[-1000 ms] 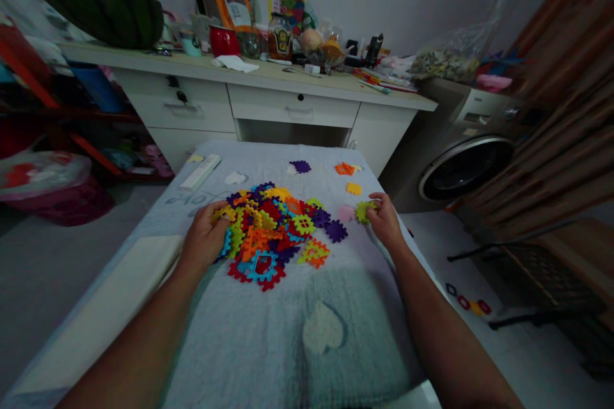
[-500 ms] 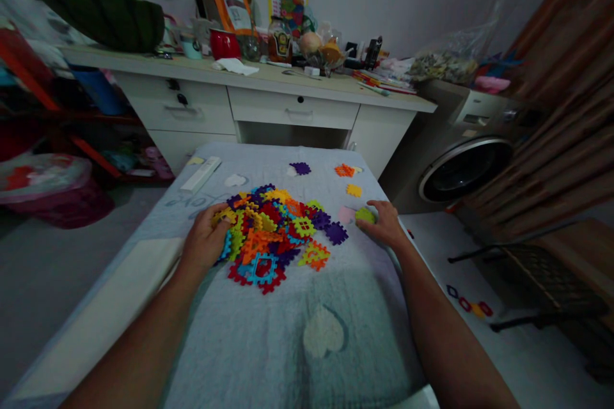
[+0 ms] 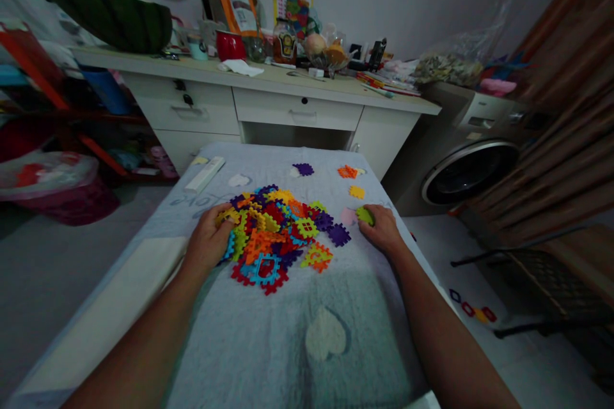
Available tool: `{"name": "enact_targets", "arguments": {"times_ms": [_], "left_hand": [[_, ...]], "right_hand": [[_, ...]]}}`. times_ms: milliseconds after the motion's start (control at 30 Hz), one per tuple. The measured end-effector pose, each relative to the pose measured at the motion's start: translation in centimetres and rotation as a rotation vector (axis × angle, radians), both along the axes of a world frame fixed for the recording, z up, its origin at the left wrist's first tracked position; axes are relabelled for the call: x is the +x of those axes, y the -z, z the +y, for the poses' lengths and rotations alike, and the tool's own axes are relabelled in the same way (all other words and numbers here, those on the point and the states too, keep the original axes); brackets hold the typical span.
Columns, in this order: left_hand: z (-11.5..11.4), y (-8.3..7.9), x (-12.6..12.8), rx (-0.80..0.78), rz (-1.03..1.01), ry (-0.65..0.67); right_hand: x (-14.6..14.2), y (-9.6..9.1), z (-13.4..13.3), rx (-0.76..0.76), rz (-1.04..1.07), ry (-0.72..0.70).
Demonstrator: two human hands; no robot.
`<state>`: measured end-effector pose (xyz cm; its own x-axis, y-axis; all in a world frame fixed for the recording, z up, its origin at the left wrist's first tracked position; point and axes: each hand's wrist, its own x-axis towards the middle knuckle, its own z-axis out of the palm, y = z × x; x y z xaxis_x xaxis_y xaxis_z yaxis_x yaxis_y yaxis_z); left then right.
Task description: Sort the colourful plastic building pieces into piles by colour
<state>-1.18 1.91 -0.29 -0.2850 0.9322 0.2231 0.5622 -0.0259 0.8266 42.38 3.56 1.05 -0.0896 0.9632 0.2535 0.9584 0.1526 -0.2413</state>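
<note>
A heap of colourful toothed plastic interlocking tiles [image 3: 271,227] lies in the middle of the cloth-covered table [image 3: 268,345]. At the heap's left edge, my left hand [image 3: 211,236] has its thumb and fingers closed on a yellow tile [image 3: 233,215]. Away to the right, my right hand [image 3: 382,228] grips a lime-green tile [image 3: 365,215] by its right side, low over the cloth. Between the heap and this hand lies a purple tile [image 3: 339,234]. Farther back are single yellow [image 3: 356,192], orange [image 3: 348,172] and purple tiles [image 3: 304,169].
A long white box [image 3: 205,174] rests at the table's back left. Behind stands a white desk [image 3: 297,108] with a red mug [image 3: 230,46], a jar [image 3: 284,41] and other clutter. A washing machine [image 3: 472,147] is at right; several plastic pieces [image 3: 472,310] lie on the floor there.
My right hand's fingers, stretched out past the lime-green tile before, have drawn in around it. My left hand stays at the heap's left edge. The whole view has shifted slightly.
</note>
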Motion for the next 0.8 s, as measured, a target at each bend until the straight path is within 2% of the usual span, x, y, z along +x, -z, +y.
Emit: {"name": "enact_targets", "arguments": {"times_ms": [267,400,500,633,800], "left_hand": [[0.1,0.1,-0.1,0.013,0.028,0.022],[0.1,0.3,-0.1,0.019,0.036,0.021],[0.1,0.3,-0.1,0.002,0.022,0.024],[0.0,0.2,-0.2,-0.014,0.019,0.022],[0.0,0.2,-0.2,0.0,0.035,0.023]], "right_hand": [[0.1,0.5,0.0,0.014,-0.001,-0.029],[0.1,0.2,1.1,0.009,0.007,-0.014],[-0.2,-0.9,3.4,-0.024,-0.013,0.014],[-1.8,-2.5,7.7,-0.149,-0.058,0.046],[-3.9,-2.9,12.3,-0.307,-0.117,0.087]]}}
